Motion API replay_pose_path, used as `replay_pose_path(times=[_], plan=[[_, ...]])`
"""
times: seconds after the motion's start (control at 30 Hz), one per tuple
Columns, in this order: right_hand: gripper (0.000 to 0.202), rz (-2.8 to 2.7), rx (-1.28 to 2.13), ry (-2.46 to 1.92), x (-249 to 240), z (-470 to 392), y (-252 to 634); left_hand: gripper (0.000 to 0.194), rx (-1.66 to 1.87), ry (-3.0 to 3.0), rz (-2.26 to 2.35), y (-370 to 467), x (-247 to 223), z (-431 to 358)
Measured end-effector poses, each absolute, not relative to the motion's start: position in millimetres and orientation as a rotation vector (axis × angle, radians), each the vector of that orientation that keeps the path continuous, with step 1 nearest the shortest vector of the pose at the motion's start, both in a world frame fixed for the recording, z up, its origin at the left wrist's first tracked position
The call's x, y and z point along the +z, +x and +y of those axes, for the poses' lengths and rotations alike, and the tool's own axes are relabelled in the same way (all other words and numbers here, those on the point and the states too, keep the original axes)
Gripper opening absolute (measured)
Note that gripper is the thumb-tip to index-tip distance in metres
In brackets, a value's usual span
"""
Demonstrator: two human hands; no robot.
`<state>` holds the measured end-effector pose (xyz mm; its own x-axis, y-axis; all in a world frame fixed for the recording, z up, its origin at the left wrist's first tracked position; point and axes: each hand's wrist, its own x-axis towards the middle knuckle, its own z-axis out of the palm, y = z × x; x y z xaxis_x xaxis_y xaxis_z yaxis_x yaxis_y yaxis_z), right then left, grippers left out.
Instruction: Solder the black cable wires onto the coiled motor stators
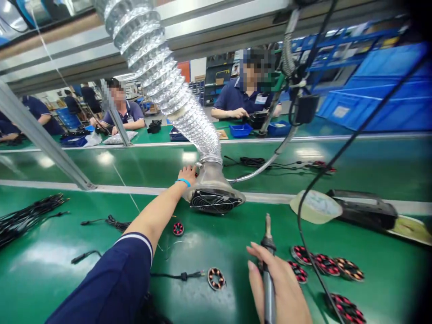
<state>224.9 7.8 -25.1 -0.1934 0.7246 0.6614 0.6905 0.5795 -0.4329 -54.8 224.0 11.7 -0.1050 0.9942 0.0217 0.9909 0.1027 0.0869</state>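
Note:
My left hand [187,174], with a blue band at the wrist, reaches to the far side of the bench, beside the fume hood [215,177]. Its fingers are curled, and a small dark and reddish bit shows at their tips, too hidden to name. Held in my right hand [285,285] is a soldering iron [269,270], its tip pointing away from me. Between the hands lie a motor stator with copper coils [216,279], a cable [184,276] with its bare ends close to that stator, and a smaller red-coil stator [178,229].
Several stators [326,263] lie on the right. Behind them are a cream-coloured dish [315,206] and a black holder [364,209]. Black cables [30,216] lie at left. A silver duct [172,85] hangs overhead, and a black cord [303,202] crosses the right side. Co-workers [248,99] sit opposite.

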Motion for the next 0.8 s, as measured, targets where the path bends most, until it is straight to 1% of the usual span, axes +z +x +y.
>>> replay_pose_path(times=[0.13,0.37,0.8], plan=[[0.03,-1.889,-0.019,-1.111,-18.7,7.8,222.1,0.04,0.004,2.084,2.315,-52.5,15.9,233.2],[0.025,-1.849,-0.003,-1.138,-9.5,1.8,213.9,0.043,-0.113,1.855,2.518,-62.0,17.4,229.7],[0.029,-1.803,0.111,-1.093,-10.7,1.5,212.7,0.04,-0.004,1.686,2.643,-85.4,21.6,217.1]])
